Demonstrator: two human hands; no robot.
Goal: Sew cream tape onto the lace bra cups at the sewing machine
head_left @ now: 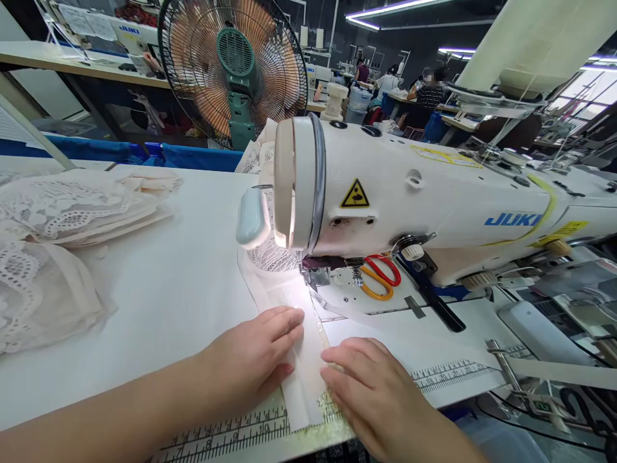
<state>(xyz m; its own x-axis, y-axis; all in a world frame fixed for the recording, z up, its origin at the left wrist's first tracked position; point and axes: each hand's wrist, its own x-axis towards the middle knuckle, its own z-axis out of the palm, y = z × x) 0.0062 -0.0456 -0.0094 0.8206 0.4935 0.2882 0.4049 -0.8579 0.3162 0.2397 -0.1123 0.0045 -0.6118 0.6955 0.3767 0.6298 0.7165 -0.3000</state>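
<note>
A strip of white fabric (299, 366) with a lace part (274, 256) runs from the table's front edge up under the head of a white sewing machine (385, 186). My left hand (258, 354) is closed over the strip's left side, fingers bent together and thumb tucked below them. At the strip's right edge, my right hand (369, 386) pinches the border between thumb and fingers. The needle area lies just ahead of both hands; the machine head partly hides it. A narrow pale tape (337, 308) lies beside the presser foot.
Stacked lace pieces (58, 225) lie on the left of the table. Scissors with red and orange handles (380, 276) rest beside the machine bed. A ruler scale (231, 434) marks the front edge. Behind stands a large fan (236, 71); other people work farther back.
</note>
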